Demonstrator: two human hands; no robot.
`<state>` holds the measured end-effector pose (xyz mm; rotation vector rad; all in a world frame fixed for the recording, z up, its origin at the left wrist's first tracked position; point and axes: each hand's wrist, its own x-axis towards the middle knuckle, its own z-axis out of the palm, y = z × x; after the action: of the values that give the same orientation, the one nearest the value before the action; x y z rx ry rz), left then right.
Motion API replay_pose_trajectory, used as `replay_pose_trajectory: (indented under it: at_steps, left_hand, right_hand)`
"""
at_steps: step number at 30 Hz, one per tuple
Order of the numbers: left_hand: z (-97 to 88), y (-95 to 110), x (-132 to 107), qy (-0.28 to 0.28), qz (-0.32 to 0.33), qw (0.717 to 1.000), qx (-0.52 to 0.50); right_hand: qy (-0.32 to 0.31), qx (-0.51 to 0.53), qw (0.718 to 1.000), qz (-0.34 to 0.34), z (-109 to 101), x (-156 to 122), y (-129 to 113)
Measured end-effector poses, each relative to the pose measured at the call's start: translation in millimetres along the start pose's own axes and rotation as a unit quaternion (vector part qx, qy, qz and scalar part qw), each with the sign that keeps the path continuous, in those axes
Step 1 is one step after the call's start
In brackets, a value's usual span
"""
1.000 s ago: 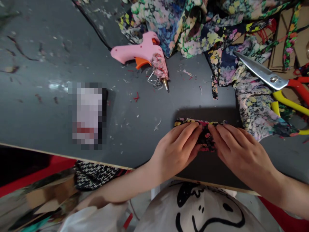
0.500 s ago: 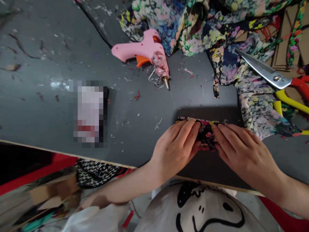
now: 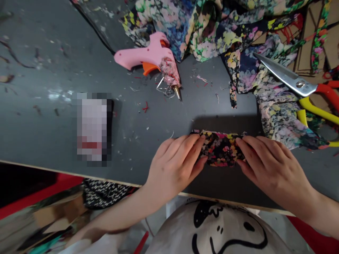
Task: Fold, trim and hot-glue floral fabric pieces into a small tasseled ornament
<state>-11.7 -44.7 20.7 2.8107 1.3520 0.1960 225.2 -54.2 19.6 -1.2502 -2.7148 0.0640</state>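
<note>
A dark floral fabric piece (image 3: 221,150), folded into a small rectangle, lies near the table's front edge. My left hand (image 3: 176,162) grips its left end, thumb along the near side and fingers over the far edge. At the opposite end, my right hand (image 3: 270,167) holds it in the same way. Between the hands the middle of the fabric shows, with pink, yellow and orange flowers on black. Its two ends are hidden under my fingers. Frayed threads stick out along the far edge.
A pink glue gun (image 3: 148,56) lies beyond my hands, its nozzle toward me. Scissors (image 3: 288,77) rest at the right on crumpled floral cloth (image 3: 203,31). A blurred-out pale rectangular object (image 3: 92,128) sits at the left. Thread scraps dot the grey table (image 3: 132,130).
My left hand has slid left along the fabric and my right hand slightly right, so more of its middle shows. The whole view has shifted a little.
</note>
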Motion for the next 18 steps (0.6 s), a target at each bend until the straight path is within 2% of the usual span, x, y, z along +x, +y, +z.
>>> replay_pose_trajectory:
  at_steps: [12, 18]
  left_hand:
    - [1.1, -5.0, -2.2, -0.006, -0.019, 0.998, 0.059]
    - [0.5, -7.2, -6.6, 0.017, -0.027, 0.998, 0.059]
  right_hand:
    - [0.007, 0.000, 1.000, -0.021, 2.0, 4.0, 5.7]
    - [0.015, -0.005, 1.000, -0.015, 4.9, 2.8, 6.5]
